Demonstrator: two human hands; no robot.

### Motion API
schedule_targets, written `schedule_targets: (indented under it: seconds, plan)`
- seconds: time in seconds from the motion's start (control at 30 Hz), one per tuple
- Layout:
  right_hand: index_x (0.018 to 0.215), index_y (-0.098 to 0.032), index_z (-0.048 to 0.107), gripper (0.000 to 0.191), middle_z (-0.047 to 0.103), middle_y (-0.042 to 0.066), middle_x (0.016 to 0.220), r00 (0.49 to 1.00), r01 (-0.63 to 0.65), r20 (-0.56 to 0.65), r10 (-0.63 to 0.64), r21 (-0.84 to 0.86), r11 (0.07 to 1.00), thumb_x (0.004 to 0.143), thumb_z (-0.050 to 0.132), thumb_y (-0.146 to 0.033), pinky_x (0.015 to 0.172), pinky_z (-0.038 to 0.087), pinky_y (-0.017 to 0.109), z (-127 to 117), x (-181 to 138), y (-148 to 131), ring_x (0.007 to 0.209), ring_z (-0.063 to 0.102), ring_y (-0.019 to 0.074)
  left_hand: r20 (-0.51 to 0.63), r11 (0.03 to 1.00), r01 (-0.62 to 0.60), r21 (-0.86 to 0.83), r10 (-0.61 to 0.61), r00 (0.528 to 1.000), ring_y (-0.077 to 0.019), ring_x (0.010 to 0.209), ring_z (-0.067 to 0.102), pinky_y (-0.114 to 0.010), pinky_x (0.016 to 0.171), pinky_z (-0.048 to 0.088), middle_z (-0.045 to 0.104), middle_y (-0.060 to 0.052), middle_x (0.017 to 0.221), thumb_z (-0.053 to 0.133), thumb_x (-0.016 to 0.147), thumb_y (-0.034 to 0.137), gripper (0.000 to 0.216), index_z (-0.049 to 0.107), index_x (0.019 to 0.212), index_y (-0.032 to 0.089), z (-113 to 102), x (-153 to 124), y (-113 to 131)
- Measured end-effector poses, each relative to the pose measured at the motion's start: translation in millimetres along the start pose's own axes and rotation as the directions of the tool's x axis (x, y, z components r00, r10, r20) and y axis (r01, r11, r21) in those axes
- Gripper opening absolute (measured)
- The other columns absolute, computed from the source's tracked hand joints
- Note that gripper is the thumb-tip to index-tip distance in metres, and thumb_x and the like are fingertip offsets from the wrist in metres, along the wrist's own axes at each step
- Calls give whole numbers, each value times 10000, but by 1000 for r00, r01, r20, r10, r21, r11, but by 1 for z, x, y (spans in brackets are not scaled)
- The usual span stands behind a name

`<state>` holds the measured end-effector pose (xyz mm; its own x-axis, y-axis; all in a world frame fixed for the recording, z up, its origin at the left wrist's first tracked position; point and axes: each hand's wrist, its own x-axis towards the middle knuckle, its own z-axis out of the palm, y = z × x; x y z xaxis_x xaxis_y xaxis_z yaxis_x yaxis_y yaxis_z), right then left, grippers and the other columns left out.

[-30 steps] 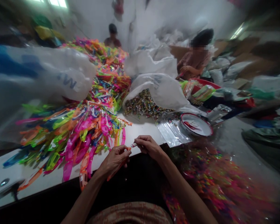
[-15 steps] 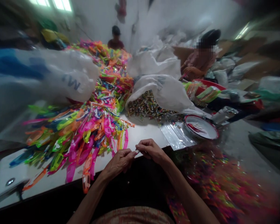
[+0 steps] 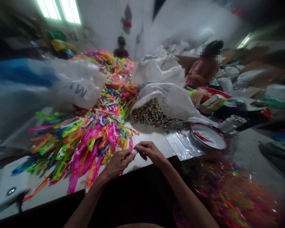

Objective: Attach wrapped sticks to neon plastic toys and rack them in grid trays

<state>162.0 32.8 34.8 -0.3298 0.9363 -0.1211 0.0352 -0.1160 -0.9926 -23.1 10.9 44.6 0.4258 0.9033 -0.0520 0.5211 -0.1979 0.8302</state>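
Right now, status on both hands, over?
Left hand and right hand pinch one small pale piece together at the table edge. Neon plastic pile beside left hand. Nothing between them.

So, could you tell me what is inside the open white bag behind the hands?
The white bag spills small multicoloured pieces from its mouth; whatever lies deeper inside is covered.

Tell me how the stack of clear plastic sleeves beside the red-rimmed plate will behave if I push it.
The clear plastic sleeves look thin and glossy, so probably floppy, light and slippery. They overhang the table edge, so a push may fan them out or slide some off.
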Motion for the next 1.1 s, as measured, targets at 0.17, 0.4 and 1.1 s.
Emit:
schedule_targets:
  seconds: [0.17, 0.4, 1.1]
  plan:
    - [966, -132, 612, 318, 603, 65, 869, 940, -202, -338, -33, -634, 746, 850, 460, -386, 606, 409, 255, -22, 73, 9, 677, 550, 135, -462, 852, 175, 494, 86, 883, -224, 799, 586, -334, 767, 383, 622, -69, 802, 410, 878, 390, 279, 609, 924, 200, -58, 31, -8]
    - [845, -131, 650, 189, 623, 142, 981, 926, -326, -377, -18, -823, 466, 754, 490, -175, 733, 376, 324, -18, 110, 15, 920, 556, 251, -567, 747, 218, 628, 248, 786, -341, 1219, 420, -563, 1025, 208, 510, -143, 1289, 433, 864, 262, 406, 511, 1260, 213, -48, 21, -21]
    - [1446, -342, -8, 917, 44, 108, 1523, 784, 96, -182, -593, -909, 406, 753, 530, -609, 988, 271, 591, 107, 65, 86, 1349, 165, 402, -665, 677, 489, 550, 0, 747, -388, 1376, 75, -623, 1053, 126, 104, -99, 1527, 625, 679, 465, 887, 183, 1429, 291, -39, -43, -124]
